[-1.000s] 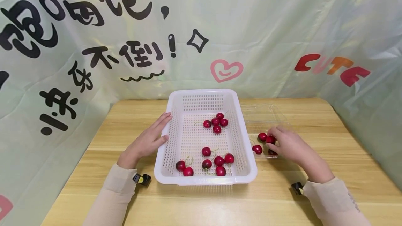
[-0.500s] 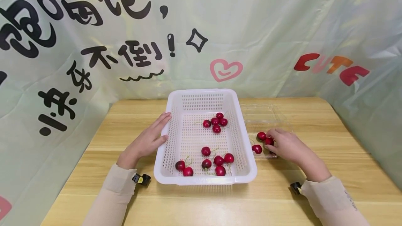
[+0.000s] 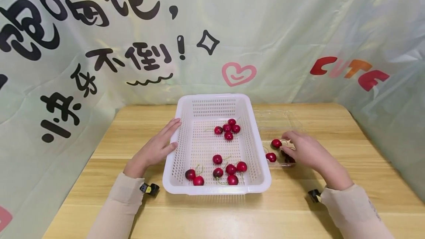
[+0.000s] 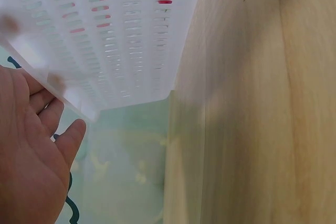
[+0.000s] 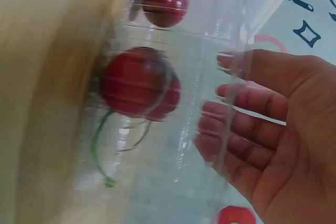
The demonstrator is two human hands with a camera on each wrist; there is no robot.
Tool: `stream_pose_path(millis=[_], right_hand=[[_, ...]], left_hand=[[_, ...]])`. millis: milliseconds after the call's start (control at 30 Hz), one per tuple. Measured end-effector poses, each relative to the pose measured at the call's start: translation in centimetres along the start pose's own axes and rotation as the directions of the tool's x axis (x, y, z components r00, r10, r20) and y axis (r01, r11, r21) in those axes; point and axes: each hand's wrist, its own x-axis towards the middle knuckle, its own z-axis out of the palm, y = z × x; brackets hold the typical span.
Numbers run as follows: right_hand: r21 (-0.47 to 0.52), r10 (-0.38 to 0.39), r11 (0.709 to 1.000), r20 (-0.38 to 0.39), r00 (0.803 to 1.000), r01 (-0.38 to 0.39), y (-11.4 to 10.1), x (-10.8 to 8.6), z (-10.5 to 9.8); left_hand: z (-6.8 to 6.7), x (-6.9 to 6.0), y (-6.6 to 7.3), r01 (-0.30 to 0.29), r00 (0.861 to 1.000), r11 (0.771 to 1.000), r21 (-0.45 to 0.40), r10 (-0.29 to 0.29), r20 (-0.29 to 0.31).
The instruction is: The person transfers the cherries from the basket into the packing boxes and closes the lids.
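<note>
A white perforated basket [image 3: 217, 190] holds several red cherries with green stems [image 3: 231, 169]. My left hand [image 3: 152, 152] rests against the basket's left rim, fingers fairly straight; the left wrist view shows the fingertips at the rim. To the basket's right lies a clear plastic box [image 3: 277, 123] with several cherries. My right hand [image 3: 308, 150] is over this box, thumb and fingers apart. In the right wrist view a pair of overlapping cherries [image 5: 134, 82] and another cherry [image 5: 165, 1] show through the box wall, below the fingers [image 5: 257, 121]. No cherry is visible between them.
Both containers stand on a wooden table [image 3: 139, 117]. Behind and at the sides hangs a pale green printed curtain [image 3: 285, 17]. The box lies right beside the basket's right wall [image 3: 260, 150].
The right hand's fingers and thumb have drawn apart and slightly away from the cherries. The cherry that was at its fingertips now sits lower in the box. The left hand stays put.
</note>
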Motion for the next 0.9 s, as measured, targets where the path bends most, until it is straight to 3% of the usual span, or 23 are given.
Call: stream_pose_path(millis=[267,433,900], right_hand=[[-0.035,-0.114,0.993,-0.055,0.992,0.112,-1.8,1.6,-1.9],[-0.091,-0.236,0.97,-0.118,0.964,0.226,-3.4,3.1,-3.0],[-0.136,-0.424,0.903,-0.13,0.896,0.407,-8.7,7.3,-5.4]], left_hand=[[0.1,-0.1,-0.1,-0.004,1.0,1.0,-0.003,0.004,0.001],[0.0,0.0,0.0,-0.017,1.0,1.0,-0.005,0.017,-0.011],[0.0,0.1,-0.2,0.002,1.0,1.0,-0.008,-0.001,0.006]])
